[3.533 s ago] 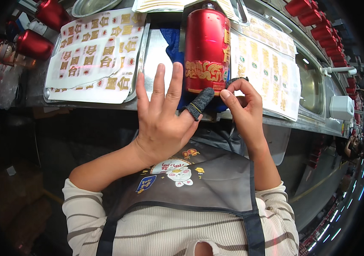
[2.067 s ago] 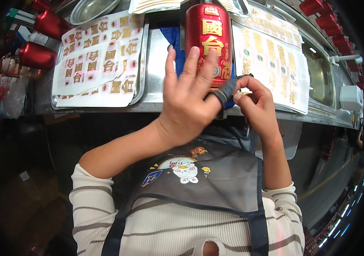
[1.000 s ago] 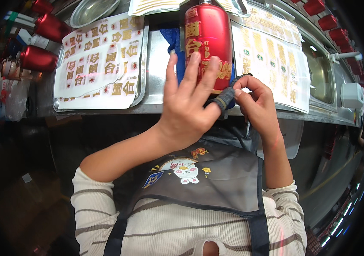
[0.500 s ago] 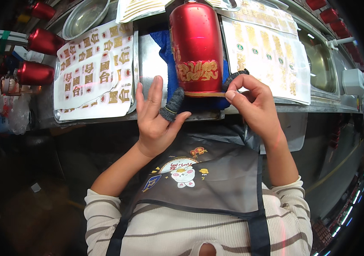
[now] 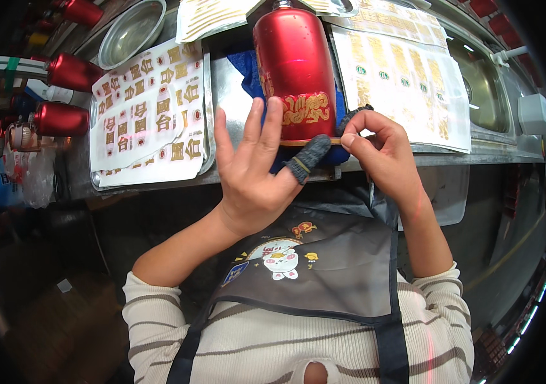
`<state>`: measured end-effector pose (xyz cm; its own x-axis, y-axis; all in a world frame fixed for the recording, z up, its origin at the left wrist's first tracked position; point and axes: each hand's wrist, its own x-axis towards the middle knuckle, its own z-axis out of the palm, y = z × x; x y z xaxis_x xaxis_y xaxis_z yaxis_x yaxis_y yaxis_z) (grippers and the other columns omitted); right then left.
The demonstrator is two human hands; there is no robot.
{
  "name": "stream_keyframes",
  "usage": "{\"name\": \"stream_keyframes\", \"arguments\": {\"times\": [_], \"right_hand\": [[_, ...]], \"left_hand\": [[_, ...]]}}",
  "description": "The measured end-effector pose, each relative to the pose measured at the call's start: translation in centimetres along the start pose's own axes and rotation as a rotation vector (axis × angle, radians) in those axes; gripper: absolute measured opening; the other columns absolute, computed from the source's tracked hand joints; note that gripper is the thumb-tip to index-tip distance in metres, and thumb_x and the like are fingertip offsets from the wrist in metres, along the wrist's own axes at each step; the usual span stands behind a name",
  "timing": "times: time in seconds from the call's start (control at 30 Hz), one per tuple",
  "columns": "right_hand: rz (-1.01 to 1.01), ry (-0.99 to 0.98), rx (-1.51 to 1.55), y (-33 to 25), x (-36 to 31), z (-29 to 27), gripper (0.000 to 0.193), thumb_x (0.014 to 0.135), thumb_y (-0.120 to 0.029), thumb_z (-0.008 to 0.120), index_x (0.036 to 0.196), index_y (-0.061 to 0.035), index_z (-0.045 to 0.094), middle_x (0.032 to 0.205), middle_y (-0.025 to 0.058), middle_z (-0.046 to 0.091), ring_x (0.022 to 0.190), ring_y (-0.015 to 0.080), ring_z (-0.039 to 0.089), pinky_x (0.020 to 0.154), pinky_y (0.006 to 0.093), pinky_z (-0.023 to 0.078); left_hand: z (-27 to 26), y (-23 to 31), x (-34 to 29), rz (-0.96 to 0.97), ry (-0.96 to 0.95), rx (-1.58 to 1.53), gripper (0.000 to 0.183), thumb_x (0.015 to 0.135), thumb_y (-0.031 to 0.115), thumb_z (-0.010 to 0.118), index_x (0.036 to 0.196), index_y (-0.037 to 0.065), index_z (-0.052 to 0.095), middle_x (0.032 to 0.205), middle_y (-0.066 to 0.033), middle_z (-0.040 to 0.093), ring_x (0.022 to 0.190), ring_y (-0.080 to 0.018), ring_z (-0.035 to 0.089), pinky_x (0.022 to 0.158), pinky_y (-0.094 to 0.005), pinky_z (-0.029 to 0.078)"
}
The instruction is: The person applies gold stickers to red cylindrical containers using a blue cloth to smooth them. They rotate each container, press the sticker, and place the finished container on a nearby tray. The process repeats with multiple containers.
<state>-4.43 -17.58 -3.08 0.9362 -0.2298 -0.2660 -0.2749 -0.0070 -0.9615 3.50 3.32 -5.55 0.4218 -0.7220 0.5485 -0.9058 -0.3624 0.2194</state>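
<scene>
Red bottle (image 5: 295, 64), upper centre, long axis up-frame from base; left hand (image 5: 253, 182) splayed there, right hand (image 5: 385, 150) pinching gold strip (image 5: 337, 141).

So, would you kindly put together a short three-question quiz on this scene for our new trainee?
1. What colour is the cloth showing at the edges of the large red bottle in front of the person?
a) green
b) blue
c) yellow

2. True or false: the left hand wears a grey knitted finger cover.

3. Fill in the blank: in the picture, the metal sink is to the ____ of that bottle.

Key:
1. b, blue
2. True
3. right
</scene>
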Motion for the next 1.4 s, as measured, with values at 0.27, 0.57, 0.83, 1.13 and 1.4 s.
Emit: {"name": "stream_keyframes", "arguments": {"times": [0.27, 0.57, 0.83, 1.13, 1.4], "right_hand": [[-0.022, -0.042, -0.050, 0.9, 0.0, 0.1, 0.005, 0.090, -0.006, 0.064, 0.092, -0.0019, 0.063, 0.085, -0.0045, 0.057, 0.066, -0.0029, 0.046, 0.056, 0.0142, 0.035], [-0.056, 0.003, -0.003, 0.9, -0.3, 0.1, 0.011, 0.092, -0.010, 0.065, 0.089, 0.0002, 0.061, 0.094, 0.0019, 0.055, 0.066, 0.0011, 0.047, 0.060, 0.0190, 0.039], [-0.096, -0.003, -0.052, 1.1, -0.1, -0.5, 0.012, 0.094, -0.010, 0.063, 0.089, -0.0002, 0.059, 0.088, -0.0010, 0.055, 0.068, 0.0008, 0.045, 0.059, 0.0180, 0.037], [-0.061, -0.031, -0.037, 1.0, 0.2, -0.5, 0.011, 0.094, -0.010, 0.063, 0.091, -0.0001, 0.060, 0.087, -0.0019, 0.056, 0.073, 0.0022, 0.047, 0.062, 0.0184, 0.039], [-0.005, -0.047, 0.040, 1.4, 0.2, -0.6, 0.013, 0.095, -0.013, 0.063, 0.094, 0.0002, 0.062, 0.091, 0.0003, 0.057, 0.076, 0.0035, 0.049, 0.066, 0.0204, 0.043]], "left_hand": [[2.0, -0.3, 1.5, -0.171, 0.134, -0.158, 0.044, 0.071, 0.012, 0.079, 0.113, 0.002, 0.072, 0.146, -0.0279, 0.047, 0.134, -0.0424, 0.049, 0.110, -0.0661, 0.026], [0.5, -0.7, -4.6, -0.240, -0.004, -0.207, 0.048, 0.073, 0.017, 0.085, 0.113, -0.004, 0.069, 0.150, -0.0286, 0.042, 0.137, -0.0447, 0.044, 0.111, -0.0658, 0.022], [0.6, -0.7, -3.5, -0.146, -0.015, -0.109, 0.034, 0.076, 0.017, 0.083, 0.106, 0.004, 0.073, 0.151, -0.0296, 0.040, 0.134, -0.0471, 0.047, 0.110, -0.0680, 0.020], [-0.1, 0.1, -0.7, -0.030, -0.023, 0.008, 0.037, 0.078, 0.020, 0.080, 0.114, 0.017, 0.073, 0.150, -0.0282, 0.041, 0.131, -0.0465, 0.049, 0.108, -0.0705, 0.020], [1.2, 0.2, 2.0, -0.069, 0.105, -0.003, 0.035, 0.072, 0.018, 0.078, 0.103, 0.001, 0.073, 0.139, -0.0248, 0.055, 0.123, -0.0456, 0.057, 0.105, -0.0709, 0.028]]}}
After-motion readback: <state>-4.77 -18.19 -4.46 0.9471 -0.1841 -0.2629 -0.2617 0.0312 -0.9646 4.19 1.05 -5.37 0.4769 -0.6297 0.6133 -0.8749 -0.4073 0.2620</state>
